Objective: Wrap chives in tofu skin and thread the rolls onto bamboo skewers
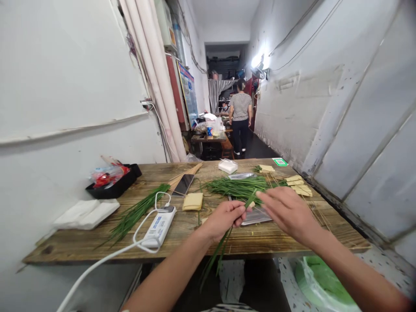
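My left hand [227,219] is closed around a small bunch of garlic chives [249,200], pinched between thumb and fingers. The long ends of these chives hang below the hand, past the table's front edge. My right hand [286,210] is at their upper end, fingertips against the green leaves; its thumb is mostly hidden. Behind both hands lies a large pile of garlic chives [235,186]. A metal tray [256,216] shows beneath the hands. Left of them sits a stack of yellow bean-curd sheets [193,202]. Skewered yellow sheets [301,190] with chives lie to the right.
On the wooden table [276,240] are a power strip [159,227] with a white cable, a phone [183,184], bamboo skewers [190,170], more chives [139,212], napkins [86,213] and a black box [112,186]. A green bucket [303,277] stands below right. A person [240,110] stands farther back.
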`<act>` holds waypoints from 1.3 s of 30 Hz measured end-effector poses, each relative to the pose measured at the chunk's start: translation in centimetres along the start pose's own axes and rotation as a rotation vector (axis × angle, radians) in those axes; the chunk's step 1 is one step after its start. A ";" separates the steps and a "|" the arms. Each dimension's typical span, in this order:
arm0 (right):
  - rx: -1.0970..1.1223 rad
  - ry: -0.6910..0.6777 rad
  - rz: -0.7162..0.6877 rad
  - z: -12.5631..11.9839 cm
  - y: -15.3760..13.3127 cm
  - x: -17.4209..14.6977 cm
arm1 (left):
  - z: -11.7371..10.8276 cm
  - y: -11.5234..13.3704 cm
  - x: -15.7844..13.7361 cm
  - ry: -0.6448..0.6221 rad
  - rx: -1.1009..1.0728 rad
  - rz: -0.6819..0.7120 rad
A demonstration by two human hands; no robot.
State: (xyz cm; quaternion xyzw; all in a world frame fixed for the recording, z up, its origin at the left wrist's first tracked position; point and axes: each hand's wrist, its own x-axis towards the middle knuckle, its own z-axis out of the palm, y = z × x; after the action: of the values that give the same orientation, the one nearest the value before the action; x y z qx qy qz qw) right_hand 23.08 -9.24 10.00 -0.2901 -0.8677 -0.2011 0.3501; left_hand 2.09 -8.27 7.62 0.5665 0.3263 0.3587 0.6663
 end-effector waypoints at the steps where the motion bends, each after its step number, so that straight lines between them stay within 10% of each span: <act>1: 0.085 0.049 0.147 0.3 -0.3 -0.6 | -0.1 -0.3 -0.4 0.014 -0.018 -0.013; 6: 0.439 0.084 0.492 3.1 -2.8 -2.7 | -0.2 -1.6 -1.6 -0.033 -0.092 -0.079; 27: 0.711 0.103 0.707 6.2 -6.6 -3.4 | -2.3 -2.3 -3.0 0.057 0.050 -0.052; 33: 1.041 -0.764 0.467 12.7 -13.0 -8.6 | -6.1 -0.4 -7.4 0.220 0.342 0.051; 39: 0.699 -1.035 0.673 23.7 -18.0 -12.9 | -6.4 -1.5 -10.9 0.312 0.481 0.030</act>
State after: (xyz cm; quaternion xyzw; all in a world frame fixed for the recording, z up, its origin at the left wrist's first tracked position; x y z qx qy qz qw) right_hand 7.43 -14.39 -17.95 -0.4714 -0.7996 0.3719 0.0084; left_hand -8.95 -14.32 5.54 0.6511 0.4920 0.3638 0.4491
